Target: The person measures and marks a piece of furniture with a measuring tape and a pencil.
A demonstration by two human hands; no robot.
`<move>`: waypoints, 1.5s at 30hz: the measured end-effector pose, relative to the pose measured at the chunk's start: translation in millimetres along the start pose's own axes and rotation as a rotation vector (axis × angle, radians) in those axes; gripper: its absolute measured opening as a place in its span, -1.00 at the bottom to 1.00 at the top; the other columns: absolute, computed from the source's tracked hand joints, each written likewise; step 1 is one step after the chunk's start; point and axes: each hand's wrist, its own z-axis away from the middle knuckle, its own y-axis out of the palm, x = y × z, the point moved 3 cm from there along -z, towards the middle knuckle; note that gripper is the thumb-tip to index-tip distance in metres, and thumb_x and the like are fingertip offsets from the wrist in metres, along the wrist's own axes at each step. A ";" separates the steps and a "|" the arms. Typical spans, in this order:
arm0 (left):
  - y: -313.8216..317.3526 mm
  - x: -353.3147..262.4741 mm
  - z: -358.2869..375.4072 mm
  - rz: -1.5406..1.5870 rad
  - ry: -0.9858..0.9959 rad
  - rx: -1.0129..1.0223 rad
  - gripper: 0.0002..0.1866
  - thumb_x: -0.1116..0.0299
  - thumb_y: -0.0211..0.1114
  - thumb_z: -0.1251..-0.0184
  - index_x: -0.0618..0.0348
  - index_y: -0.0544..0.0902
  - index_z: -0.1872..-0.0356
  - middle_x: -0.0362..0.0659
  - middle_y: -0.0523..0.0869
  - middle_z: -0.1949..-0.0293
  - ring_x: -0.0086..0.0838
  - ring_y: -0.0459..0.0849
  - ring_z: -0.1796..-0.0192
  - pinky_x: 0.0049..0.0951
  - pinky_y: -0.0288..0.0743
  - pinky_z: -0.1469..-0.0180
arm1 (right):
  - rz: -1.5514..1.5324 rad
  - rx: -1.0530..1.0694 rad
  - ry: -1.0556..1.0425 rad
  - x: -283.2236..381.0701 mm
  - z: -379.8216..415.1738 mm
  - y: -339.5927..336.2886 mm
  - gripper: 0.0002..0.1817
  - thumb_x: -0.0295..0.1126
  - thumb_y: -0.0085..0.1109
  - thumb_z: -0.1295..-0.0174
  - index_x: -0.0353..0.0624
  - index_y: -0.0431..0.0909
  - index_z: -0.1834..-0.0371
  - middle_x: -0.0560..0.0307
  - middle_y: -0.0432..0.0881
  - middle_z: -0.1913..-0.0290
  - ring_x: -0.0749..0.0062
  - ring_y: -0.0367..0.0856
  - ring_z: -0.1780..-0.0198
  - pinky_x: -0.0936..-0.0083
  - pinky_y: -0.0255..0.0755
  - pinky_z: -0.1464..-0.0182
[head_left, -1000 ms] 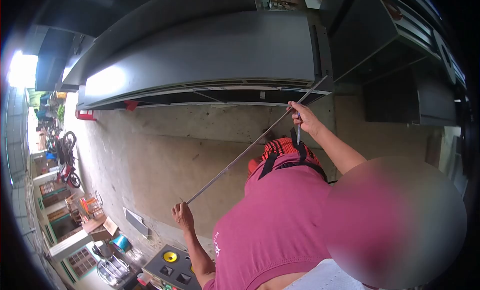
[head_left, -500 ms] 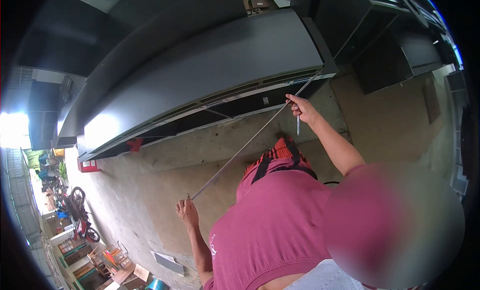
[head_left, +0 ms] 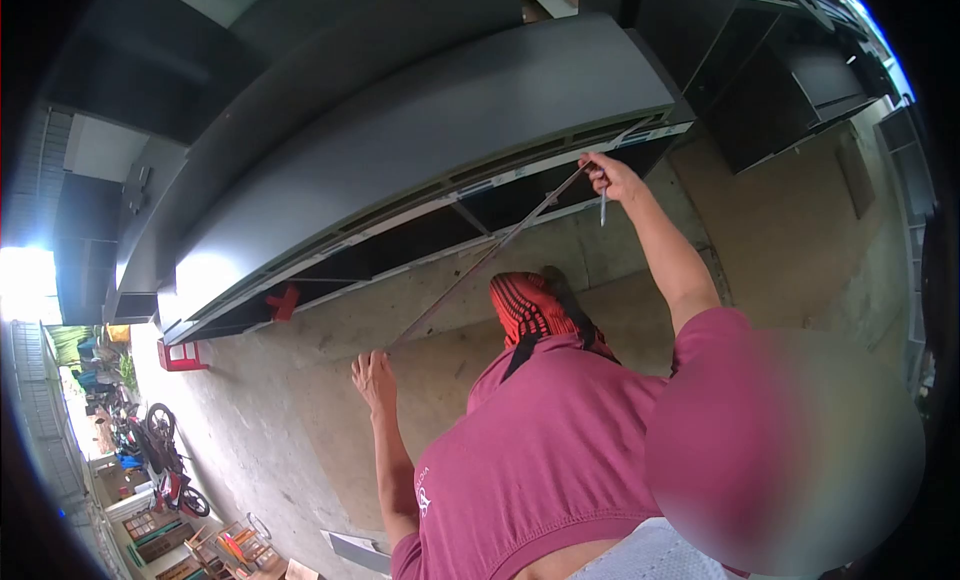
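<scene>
Ahead of me the long grey cabinet (head_left: 420, 130) walls off the way forward; only its dark open compartments (head_left: 420, 242) along the lower edge give room to reach in. The thin metal rod (head_left: 480, 270) runs slantwise across them. Below, the bare concrete floor (head_left: 300, 400) lies open. More dark cabinets (head_left: 790, 90) crowd the right side.

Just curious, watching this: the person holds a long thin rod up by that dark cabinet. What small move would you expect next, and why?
Probably lay the rod flush along the cabinet's lower front edge. The right hand, which also holds a pen, already has its end at that edge, while the left hand holds the other end lower, away from it, so the rod slants.
</scene>
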 end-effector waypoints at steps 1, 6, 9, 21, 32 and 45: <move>-4.2 2.2 -2.9 0.012 0.033 -0.019 -0.90 0.33 0.17 -0.14 0.05 0.55 0.33 -0.17 0.50 0.27 -0.23 0.44 0.15 -0.22 0.33 0.17 | -0.022 0.056 -0.038 -1.9 -1.1 -2.0 -0.79 -0.24 0.15 -0.16 -0.09 0.54 0.22 0.30 0.52 0.31 0.83 0.17 0.62 0.85 -0.03 0.66; -0.5 10.4 -24.2 0.078 0.075 -0.060 -0.90 0.34 0.18 -0.13 0.06 0.55 0.35 -0.18 0.49 0.28 -0.24 0.44 0.15 -0.23 0.32 0.18 | -0.097 -0.137 -0.112 -7.9 28.6 0.9 -0.81 -0.24 0.15 -0.17 -0.09 0.53 0.25 0.33 0.52 0.33 0.83 0.18 0.63 0.86 -0.05 0.67; 10.8 13.1 -37.1 0.109 0.114 -0.022 -0.90 0.34 0.18 -0.12 0.06 0.56 0.35 -0.19 0.50 0.28 -0.25 0.44 0.15 -0.23 0.32 0.17 | -0.106 -0.216 -0.141 -9.2 31.8 -1.3 -0.80 -0.24 0.15 -0.17 -0.08 0.54 0.24 0.35 0.52 0.33 0.84 0.19 0.63 0.86 -0.04 0.67; 29.3 -4.1 -127.6 0.150 0.197 0.026 -0.89 0.29 0.17 -0.13 0.02 0.58 0.34 -0.20 0.50 0.27 -0.25 0.45 0.15 -0.20 0.33 0.17 | -0.157 -0.320 -0.238 23.1 -2.6 -11.3 -0.82 -0.26 0.07 -0.22 -0.14 0.46 0.38 0.29 0.51 0.40 0.78 0.19 0.63 0.79 -0.02 0.69; 51.7 4.4 -145.0 0.192 0.210 0.073 -0.90 0.29 0.16 -0.14 0.02 0.57 0.36 -0.18 0.50 0.28 -0.23 0.45 0.14 -0.18 0.33 0.17 | -0.260 -0.411 -0.285 15.3 -4.4 -0.6 -0.82 -0.28 0.08 -0.22 -0.15 0.40 0.35 0.19 0.54 0.40 0.74 0.20 0.67 0.76 -0.03 0.72; 57.6 4.6 -159.3 0.169 0.195 0.137 -0.87 0.27 0.12 -0.17 0.02 0.57 0.34 -0.18 0.50 0.27 -0.23 0.45 0.13 -0.19 0.34 0.16 | -0.308 -0.428 -0.268 11.4 -19.2 -3.9 -0.72 -0.17 0.20 -0.13 -0.09 0.36 0.34 0.25 0.45 0.49 0.73 0.17 0.68 0.75 -0.03 0.71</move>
